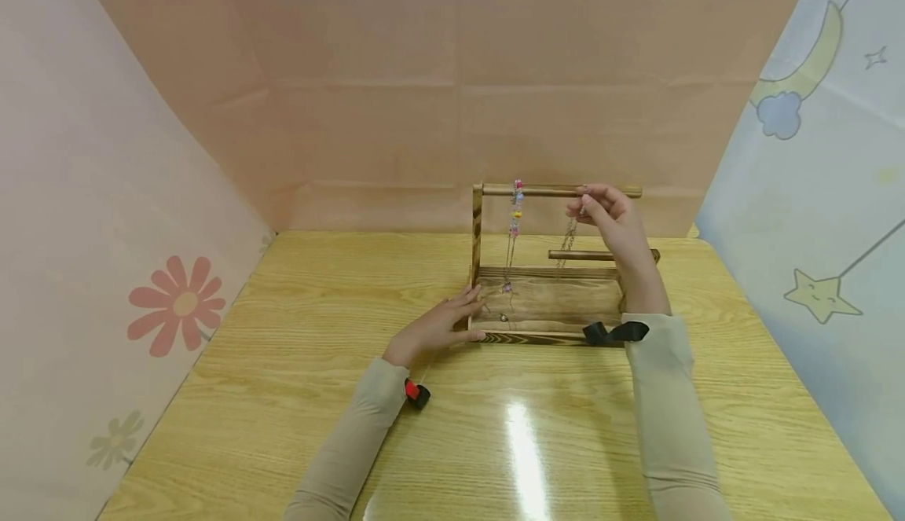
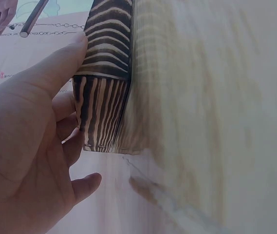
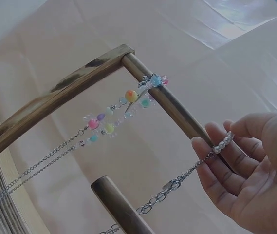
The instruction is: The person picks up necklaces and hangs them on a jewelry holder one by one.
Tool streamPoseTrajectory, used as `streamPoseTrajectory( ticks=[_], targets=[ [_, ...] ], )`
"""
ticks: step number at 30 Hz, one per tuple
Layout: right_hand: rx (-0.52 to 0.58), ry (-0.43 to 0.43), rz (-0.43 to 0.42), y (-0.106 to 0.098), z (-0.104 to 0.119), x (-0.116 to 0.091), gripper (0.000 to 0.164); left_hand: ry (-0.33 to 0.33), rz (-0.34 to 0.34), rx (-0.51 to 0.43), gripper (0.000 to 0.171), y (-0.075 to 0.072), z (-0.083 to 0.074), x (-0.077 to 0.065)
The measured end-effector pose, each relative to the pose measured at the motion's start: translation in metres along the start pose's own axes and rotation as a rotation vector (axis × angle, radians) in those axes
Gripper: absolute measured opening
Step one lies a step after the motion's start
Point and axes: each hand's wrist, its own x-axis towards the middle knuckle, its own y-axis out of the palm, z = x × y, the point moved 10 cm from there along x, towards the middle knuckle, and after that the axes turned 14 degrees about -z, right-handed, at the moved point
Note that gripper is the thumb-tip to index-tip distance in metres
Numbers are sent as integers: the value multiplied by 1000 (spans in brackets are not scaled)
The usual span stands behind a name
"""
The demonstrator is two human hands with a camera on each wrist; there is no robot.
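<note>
A wooden jewelry stand (image 1: 547,339) with an upper bar and a shorter lower bar stands on the table. My left hand (image 1: 440,323) holds the left front corner of its base, thumb along the front; the left wrist view shows the dark-striped wood (image 2: 101,109) against the fingers. At the upper bar (image 3: 167,105), my right hand (image 1: 613,214) pinches a chain necklace with white pearl beads (image 3: 221,145). Its silver chain (image 3: 160,197) hangs down by the lower bar (image 3: 119,204). A colorful beaded necklace (image 3: 93,123) hangs over the upper bar, left of my right hand.
Small pendants (image 1: 505,317) lie in or hang over the stand's base tray. The wood-grain table (image 1: 318,293) extends around the stand. A tan backdrop (image 1: 368,112) rises behind, with printed panels on both sides. Black straps (image 1: 613,333) hang at the wrists.
</note>
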Motion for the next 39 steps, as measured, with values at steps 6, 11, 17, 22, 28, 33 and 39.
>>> streamPoseTrajectory(
  ticks=[6,11,17,22,28,33,39],
  targets=[
    [-1,5,-17,-6,1,0,30,0,1,2,75,0,0,0],
    [-6,17,-33,-12,0,-1,31,7,-6,15,76,-1,-1,-1],
    [31,13,-45,-21,-1,1,29,5,-5,5,75,-2,-3,-1],
    [37,9,-49,-26,0,0,28,4,-5,-1,76,-3,-5,-2],
    [18,15,-59,-30,2,-1,29,1,-7,-8,76,-2,-4,-2],
    [8,19,-73,-34,0,0,29,7,-8,-12,75,-2,-5,-2],
    [20,13,-80,-39,1,0,25,0,-6,-11,75,-2,-4,-2]
  ],
)
